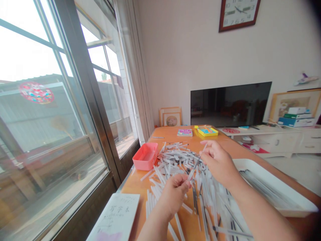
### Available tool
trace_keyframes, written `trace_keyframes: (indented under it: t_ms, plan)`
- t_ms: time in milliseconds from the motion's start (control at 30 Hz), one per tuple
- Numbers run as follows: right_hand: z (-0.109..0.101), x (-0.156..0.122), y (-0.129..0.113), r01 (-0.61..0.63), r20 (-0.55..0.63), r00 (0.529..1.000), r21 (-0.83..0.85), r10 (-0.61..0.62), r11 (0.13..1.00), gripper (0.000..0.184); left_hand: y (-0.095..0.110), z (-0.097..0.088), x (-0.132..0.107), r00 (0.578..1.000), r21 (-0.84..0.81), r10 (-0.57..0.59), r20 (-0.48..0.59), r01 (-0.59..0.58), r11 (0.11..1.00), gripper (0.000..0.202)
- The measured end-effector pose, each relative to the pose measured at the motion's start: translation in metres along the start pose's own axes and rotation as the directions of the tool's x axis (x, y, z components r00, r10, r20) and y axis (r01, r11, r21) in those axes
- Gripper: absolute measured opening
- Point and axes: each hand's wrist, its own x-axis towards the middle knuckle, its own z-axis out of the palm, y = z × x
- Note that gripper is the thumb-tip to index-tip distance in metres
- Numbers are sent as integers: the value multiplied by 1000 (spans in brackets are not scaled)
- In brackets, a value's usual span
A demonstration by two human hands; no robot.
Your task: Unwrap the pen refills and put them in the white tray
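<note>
pink box [144,164]: landmark for all places below; stands by the left edge of the bench [229,145].
slim stick [193,170]: right of the pink box, raised over the bench between both hands; clear and dark parts visible; one piece or two, cannot tell.
stick's long axis: slanted; lower end toward the wearer, upper end farther off and leaning away from the pink box.
left hand [175,193]: right of the pink box, on its near side; fingers pinched on the lower end of the slim stick; the nearer hand to the pink box.
right hand [218,164]: farther right of the pink box; fingers drawn together about the upper end of the slim stick; exact contact too small to confirm.
heap [175,156]: just right of the pink box, behind the slim stick; pieces crossed in many directions.
loose tubes [206,187]: right of the pink box and nearer the wearer, around and below the hands; many run away from the wearer.
white tray [298,212]: far right of the pink box, beyond the right forearm; thin rods [265,189] inside; raised rim judged the main obstacle that side.
notebook [116,214]: near side of the pink box, toward its left.
room: bare wood shows beyond the pink box, before the booklet [185,132]; the air above the heap appears unobstructed.
</note>
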Motion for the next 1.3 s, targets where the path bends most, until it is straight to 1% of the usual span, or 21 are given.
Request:
trace_keyframes:
  t_ms: [167,267,400,500,600,700,767,833,900,967,1067,1200,1300]
  plan:
    - [3,-2,0,-17,18,1000,60,16,998,30,4,1,-2,1000,-14,-2,16,2,1000,29]
    - [8,-4,3,-37,53,998,60,34,998,31,9,1,-4,1000,-46,10,12,-10,999,30]
    - [17,-10,3,-76,149,986,-12,77,997,27,14,0,-6,1000,-92,15,-2,-15,996,31]
    - [19,-13,2,-63,200,976,-100,82,993,34,15,-1,-6,1000,-123,-15,-20,13,992,34]
    - [16,-9,8,-95,149,982,-151,117,984,38,14,-3,-3,997,-139,-41,-70,31,990,36]
    - [10,1,27,-125,83,985,-241,149,962,37,11,-6,-1,992,-143,-49,-119,32,989,35]
    - [8,8,43,-125,95,980,-387,174,914,34,9,-8,1,988,-148,-48,-148,26,989,35]
    - [9,14,59,-95,165,961,-560,224,823,29,6,-10,2,981,-160,-47,-188,17,987,37]
    - [13,19,71,-65,229,936,-637,269,768,22,4,-12,4,971,-177,-57,-234,15,984,39]
    - [22,22,77,-36,281,913,-669,297,743,17,3,-14,5,959,-194,-76,-274,23,981,41]
    - [38,25,81,21,342,881,-720,327,694,14,4,-17,6,945,-209,-102,-312,36,977,43]
    - [59,31,83,115,402,850,-772,340,625,15,5,-19,6,933,-226,-118,-339,41,973,47]
    - [69,34,84,173,437,829,-794,350,582,17,6,-19,6,926,-260,-134,-353,41,965,55]
